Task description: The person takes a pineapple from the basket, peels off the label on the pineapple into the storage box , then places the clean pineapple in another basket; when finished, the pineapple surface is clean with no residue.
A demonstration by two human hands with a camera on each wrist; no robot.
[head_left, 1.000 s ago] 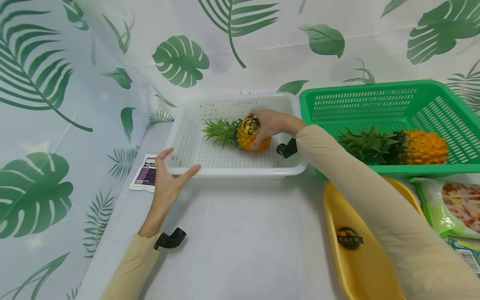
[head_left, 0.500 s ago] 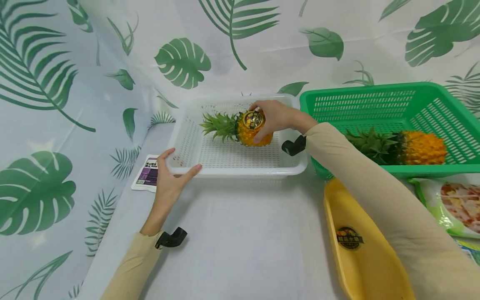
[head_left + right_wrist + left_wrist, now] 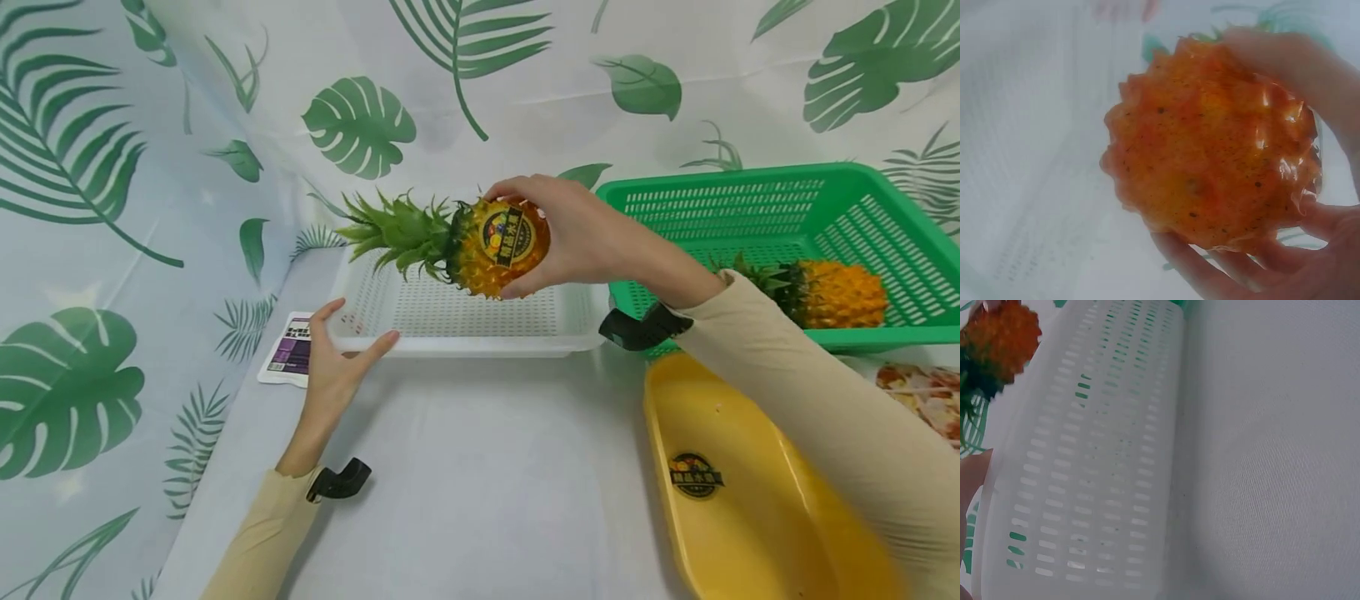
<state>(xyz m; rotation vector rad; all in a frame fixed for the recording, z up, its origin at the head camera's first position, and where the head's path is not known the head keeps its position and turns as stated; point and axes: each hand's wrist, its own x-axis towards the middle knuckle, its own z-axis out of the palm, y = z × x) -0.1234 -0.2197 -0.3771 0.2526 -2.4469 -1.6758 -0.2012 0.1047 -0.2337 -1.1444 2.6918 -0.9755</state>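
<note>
My right hand (image 3: 581, 233) grips a pineapple (image 3: 471, 254) round its orange body, fingers over the far side and thumb on the near side. Its leafy crown points left, and a round black-and-gold label faces up. It hangs above the white slotted basket (image 3: 480, 344). In the right wrist view the bumpy base of the pineapple (image 3: 1204, 144) fills the palm side. At the basket's near-left corner, my left hand (image 3: 332, 379) holds the rim between spread thumb and finger. The left wrist view shows the slotted wall of the basket (image 3: 1100, 462) beside the thumb.
A green basket (image 3: 750, 337) on the right contains a second pineapple (image 3: 840, 293). In front of it lies a yellow tray (image 3: 720, 533), partly under my right sleeve. A food packet (image 3: 918, 392) is at far right, and a purple-and-white packet (image 3: 288, 354) lies left of the white basket.
The pineapple has risen out of the white basket in my right hand, coming closer to the camera, its crown swinging up-left. My left hand has stayed on the basket corner.
</note>
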